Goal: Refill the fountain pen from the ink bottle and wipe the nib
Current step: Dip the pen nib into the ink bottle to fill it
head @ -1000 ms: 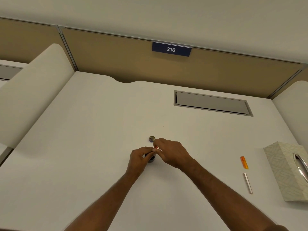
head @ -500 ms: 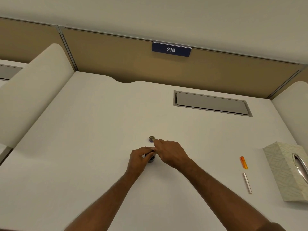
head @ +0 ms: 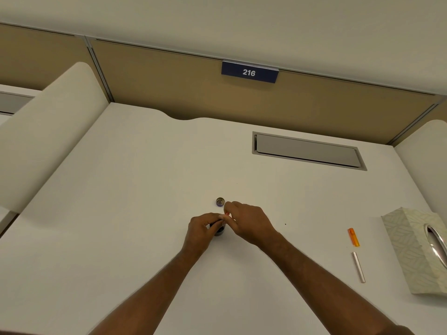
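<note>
Two hands meet below sign "216" (head: 249, 73): left hand (head: 200, 232) grips ink bottle (head: 219, 231), right hand (head: 249, 222) pinches pen (head: 227, 214).

Over the last second the right hand (head: 249, 224) has dipped a little toward the ink bottle (head: 219, 230) and lifted again. The orange pen piece (head: 227, 214) pinched in its fingers (head: 228, 209) went from showing above the knuckles to almost hidden, and now a small red-orange tip shows again beside the left hand (head: 202, 229).
</note>
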`<state>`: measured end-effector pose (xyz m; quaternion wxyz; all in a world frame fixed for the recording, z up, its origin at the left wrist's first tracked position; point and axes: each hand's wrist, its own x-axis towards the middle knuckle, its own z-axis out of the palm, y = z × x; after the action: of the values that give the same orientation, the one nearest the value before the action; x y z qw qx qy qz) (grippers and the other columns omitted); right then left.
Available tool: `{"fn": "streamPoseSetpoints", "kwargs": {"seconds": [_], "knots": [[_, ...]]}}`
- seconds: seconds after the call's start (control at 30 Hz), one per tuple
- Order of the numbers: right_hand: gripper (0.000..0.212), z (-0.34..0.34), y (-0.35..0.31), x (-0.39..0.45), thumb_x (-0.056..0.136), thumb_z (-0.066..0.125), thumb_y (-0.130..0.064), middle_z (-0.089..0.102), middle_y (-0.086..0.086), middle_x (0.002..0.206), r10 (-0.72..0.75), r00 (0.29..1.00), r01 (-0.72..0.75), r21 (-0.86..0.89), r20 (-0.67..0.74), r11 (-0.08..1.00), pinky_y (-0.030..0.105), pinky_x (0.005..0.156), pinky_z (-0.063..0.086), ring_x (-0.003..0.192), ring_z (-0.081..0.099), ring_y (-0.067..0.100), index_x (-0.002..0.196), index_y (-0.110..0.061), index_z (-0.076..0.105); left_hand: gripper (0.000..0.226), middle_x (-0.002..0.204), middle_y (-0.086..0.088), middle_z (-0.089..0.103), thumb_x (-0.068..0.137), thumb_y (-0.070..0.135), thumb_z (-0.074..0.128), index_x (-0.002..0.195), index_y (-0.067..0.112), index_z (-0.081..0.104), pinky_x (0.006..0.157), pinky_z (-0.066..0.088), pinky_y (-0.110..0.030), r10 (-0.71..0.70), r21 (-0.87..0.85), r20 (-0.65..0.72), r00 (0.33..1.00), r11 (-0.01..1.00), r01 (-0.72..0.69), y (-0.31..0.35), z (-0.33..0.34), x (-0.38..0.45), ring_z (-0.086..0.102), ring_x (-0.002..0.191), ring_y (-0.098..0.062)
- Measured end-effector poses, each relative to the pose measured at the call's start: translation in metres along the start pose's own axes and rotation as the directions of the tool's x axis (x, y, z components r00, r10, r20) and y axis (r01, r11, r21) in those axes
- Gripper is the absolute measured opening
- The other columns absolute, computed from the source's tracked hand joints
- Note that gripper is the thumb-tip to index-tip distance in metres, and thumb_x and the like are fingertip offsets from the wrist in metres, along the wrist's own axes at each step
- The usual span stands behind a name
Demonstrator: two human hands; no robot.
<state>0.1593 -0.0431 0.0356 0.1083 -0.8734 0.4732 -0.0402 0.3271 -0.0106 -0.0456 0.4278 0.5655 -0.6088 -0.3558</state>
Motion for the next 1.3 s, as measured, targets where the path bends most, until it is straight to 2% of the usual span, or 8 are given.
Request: {"fn": "streamPoseSetpoints", "kwargs": {"seconds": [0.13, 0.33, 0.47, 0.93, 1.03, 1.13, 1.2, 1.3], "knots": [[0.024, 0.002, 0.008, -0.004, 0.101, 0.037, -0.039, 0.058, -0.003, 0.105, -0.079, 0.997, 0.079, -0.018, -0.026, 0.997, 0.035, 0.062, 0.049, 0.08, 0.058, 0.02, 0.113, -0.023, 0.052, 0.013, 0.094, 0.015, 0.076, 0.089, 0.021, 0.069, 0.099, 0.021, 0.079, 0.084, 0.056, -0.023, 0.007, -0.002, -0.003, 1.0, 1.0, -0.007, 0.002, 0.0, 0.0, 0.071, 0.088, -0.003], [0.021, -0.003, 0.008, -0.004, 0.102, 0.036, -0.035, 0.054, 0.0, 0.102, -0.104, 0.995, 0.103, -0.087, -0.004, 0.991, 0.038, 0.057, 0.05, 0.073, 0.054, 0.021, 0.111, -0.021, 0.05, 0.013, 0.095, 0.011, 0.077, 0.089, 0.022, 0.069, 0.099, 0.021, 0.078, 0.085, 0.057, -0.025, 0.011, -0.009, 0.002, 1.0, 1.0, -0.011, 0.002, -0.001, 0.0, 0.071, 0.089, -0.003], [0.023, -0.004, 0.005, -0.001, 0.101, 0.033, -0.036, 0.052, 0.001, 0.095, -0.099, 0.995, 0.098, -0.092, -0.003, 0.991, 0.039, 0.055, 0.049, 0.068, 0.051, 0.02, 0.103, -0.02, 0.049, 0.013, 0.093, 0.021, 0.073, 0.088, 0.021, 0.07, 0.099, 0.021, 0.078, 0.085, 0.057, -0.025, 0.001, -0.016, 0.002, 1.0, 1.0, 0.0, 0.004, -0.001, 0.0, 0.071, 0.089, -0.002], [0.04, -0.001, -0.003, 0.007, 0.101, 0.036, -0.041, 0.05, -0.004, 0.067, 0.095, 0.995, -0.096, 0.054, 0.024, 0.994, 0.031, 0.057, 0.032, 0.062, 0.048, 0.018, 0.071, -0.019, 0.05, 0.016, 0.096, 0.01, 0.078, 0.09, 0.023, 0.068, 0.103, 0.021, 0.078, 0.083, 0.058, -0.03, -0.007, 0.003, 0.017, 1.0, 1.0, 0.007, 0.002, -0.001, 0.0, 0.072, 0.088, -0.004], [0.043, 0.001, 0.002, 0.005, 0.101, 0.031, -0.049, 0.054, -0.004, 0.073, 0.079, 0.996, -0.081, 0.029, 0.045, 0.996, 0.034, 0.059, 0.04, 0.065, 0.05, 0.017, 0.077, -0.021, 0.052, 0.016, 0.097, 0.008, 0.078, 0.09, 0.022, 0.068, 0.103, 0.02, 0.078, 0.085, 0.058, -0.03, -0.026, 0.008, 0.015, 1.0, 1.0, 0.026, 0.002, -0.001, 0.0, 0.072, 0.088, -0.004], [0.035, 0.003, 0.008, -0.001, 0.099, 0.031, -0.053, 0.059, -0.007, 0.087, 0.02, 0.999, -0.018, 0.058, -0.033, 0.998, 0.032, 0.061, 0.047, 0.068, 0.054, 0.014, 0.094, -0.026, 0.053, 0.015, 0.095, 0.017, 0.075, 0.09, 0.02, 0.069, 0.101, 0.023, 0.078, 0.085, 0.057, -0.027, -0.026, -0.001, 0.016, 1.0, 1.0, 0.026, 0.003, -0.001, 0.0, 0.071, 0.089, -0.003], [0.028, 0.003, 0.011, -0.003, 0.099, 0.035, -0.049, 0.061, -0.009, 0.095, -0.035, 0.997, 0.039, 0.068, -0.066, 0.997, 0.031, 0.06, 0.049, 0.07, 0.057, 0.012, 0.105, -0.029, 0.053, 0.014, 0.094, 0.018, 0.075, 0.089, 0.021, 0.069, 0.1, 0.023, 0.078, 0.084, 0.057, -0.026, -0.021, -0.009, 0.014, 1.0, 1.0, 0.021, 0.004, -0.002, -0.001, 0.071, 0.088, -0.004], [0.021, 0.002, 0.011, -0.003, 0.1, 0.04, -0.041, 0.06, -0.009, 0.1, -0.089, 0.994, 0.093, 0.067, -0.06, 0.993, 0.031, 0.061, 0.049, 0.071, 0.056, 0.013, 0.109, -0.028, 0.053, 0.014, 0.092, 0.023, 0.074, 0.089, 0.021, 0.069, 0.099, 0.023, 0.078, 0.084, 0.057, -0.026, -0.015, -0.018, 0.013, 1.0, 1.0, 0.015, 0.005, -0.003, 0.0, 0.071, 0.088, -0.004]]}}
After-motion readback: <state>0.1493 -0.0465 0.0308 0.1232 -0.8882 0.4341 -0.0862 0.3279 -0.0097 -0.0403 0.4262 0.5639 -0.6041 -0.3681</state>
